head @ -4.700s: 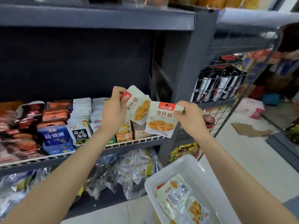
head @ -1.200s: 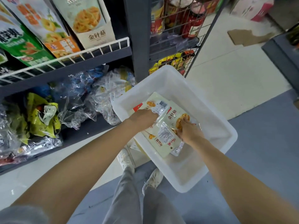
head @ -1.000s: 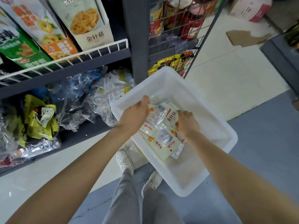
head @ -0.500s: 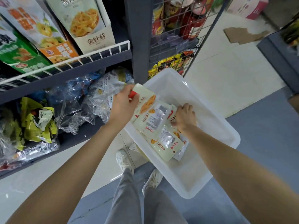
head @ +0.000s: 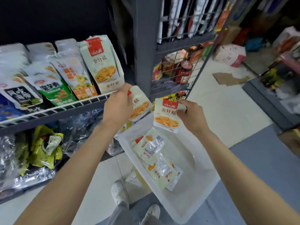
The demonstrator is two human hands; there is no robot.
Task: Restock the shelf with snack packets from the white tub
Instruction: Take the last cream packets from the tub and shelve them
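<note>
The white tub [head: 201, 181] stands on the floor at the lower middle, with a few pale snack packets [head: 151, 150] lying in it. My left hand [head: 118, 106] grips one pale green packet [head: 140, 105] by its red-topped corner, just in front of the wire shelf rail [head: 68, 107]. My right hand [head: 191, 116] pinches another packet [head: 166, 116] by its upper right corner, above the tub's far end. On the shelf, a display box of the same snack [head: 103, 65] stands at the row's right end.
Other snack bags [head: 53, 88] fill the shelf to the left. Clear and yellow bags [head: 43, 148] crowd the lower shelf. A grey post [head: 146, 46] and wire rack with jars [head: 181, 70] stand right of the shelf. My feet [head: 120, 192] are beside the tub.
Both hands have risen out of the tub, each with a packet, toward the shelf. The right hand, flat on the packets before, now holds one upright. The view has tilted up.
</note>
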